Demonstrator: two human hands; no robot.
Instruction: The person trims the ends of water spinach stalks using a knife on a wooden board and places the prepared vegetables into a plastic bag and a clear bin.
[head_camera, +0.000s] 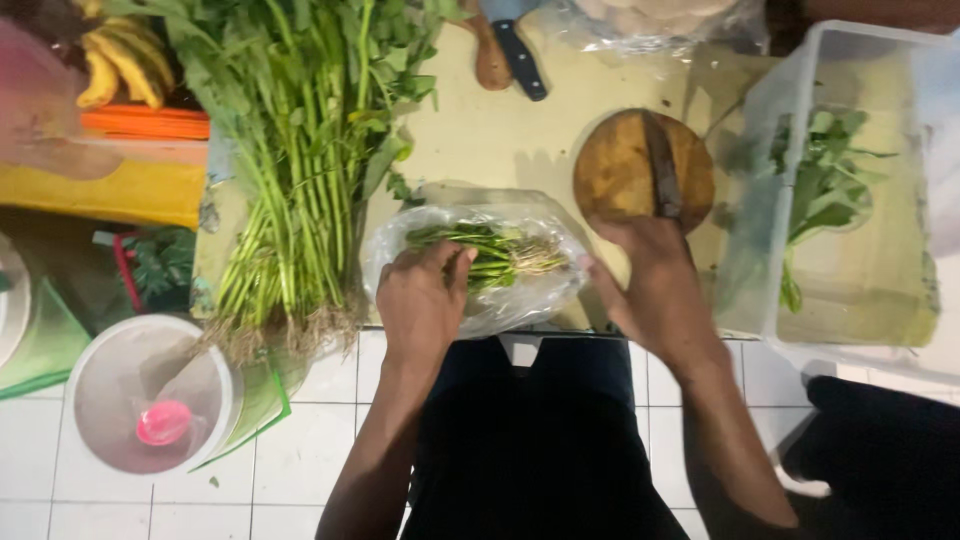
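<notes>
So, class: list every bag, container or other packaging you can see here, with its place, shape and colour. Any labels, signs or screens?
Clear plastic bag: front edge of the table, crumpled, holding cut green stems; the left hand is on it, the right hand at its right edge.
Clear plastic tub: right side, rectangular, leafy greens inside.
Clear bag: top edge, pale contents.
White bucket: floor, left, round, a pink thing inside.
No labels, signs or screens show.

Both forearms reach forward from the body — the left hand (420, 300) palm-down with fingers curled inward, the right hand (650, 285) angled alongside it, fingers bent, wrist turned slightly outward.
</notes>
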